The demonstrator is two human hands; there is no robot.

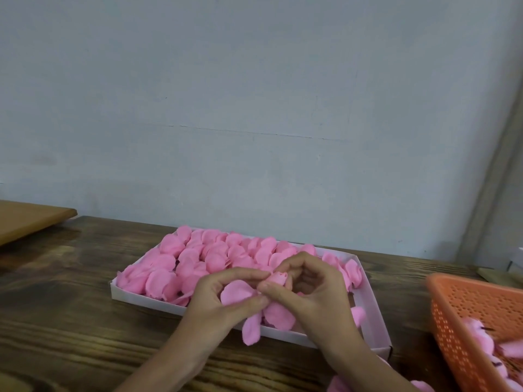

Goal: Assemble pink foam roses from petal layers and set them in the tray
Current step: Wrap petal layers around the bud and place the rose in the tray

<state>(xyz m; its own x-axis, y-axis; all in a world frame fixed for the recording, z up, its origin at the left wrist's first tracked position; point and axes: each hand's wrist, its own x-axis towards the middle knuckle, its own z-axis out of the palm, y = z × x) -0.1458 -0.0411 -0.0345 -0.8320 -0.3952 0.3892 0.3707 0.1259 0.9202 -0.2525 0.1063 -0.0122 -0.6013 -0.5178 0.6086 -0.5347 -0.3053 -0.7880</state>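
Two hands busy on one rose, held above the near right part of the tray (pixel 135 295). Left hand (pixel 223 301) pinching a flat petal layer (pixel 237 292) between thumb and fingertips. Right hand (pixel 314 292) curled round the small bud (pixel 280 278), thumb pressed at the join of bud and layer. Lower petals (pixel 252 331) of the same piece hanging beneath the hands, over the tray's front wall.

Mid-assembly, by the look of it: seating the bud into the middle of the layer, petals not yet folded up round it. No telling of any stem or pin through the centre, that spot being hidden by fingers.

Tray on the tabletop (pixel 70 306), packed with finished roses (pixel 198 258) across its left and far parts, with a mostly bare strip along the right side, beside the right wrist. Off to the right, an orange basket (pixel 481 304) holding more pink pieces (pixel 478 332), well apart from the hands.

Next, probably: pushing the bud fully home, then cupping the petals up evenly with the left fingers while keeping the right grip light. Soft foam, so likely to crease or tear under a hard pinch. After that, lowering the rose into the free strip at the right without knocking its neighbours.
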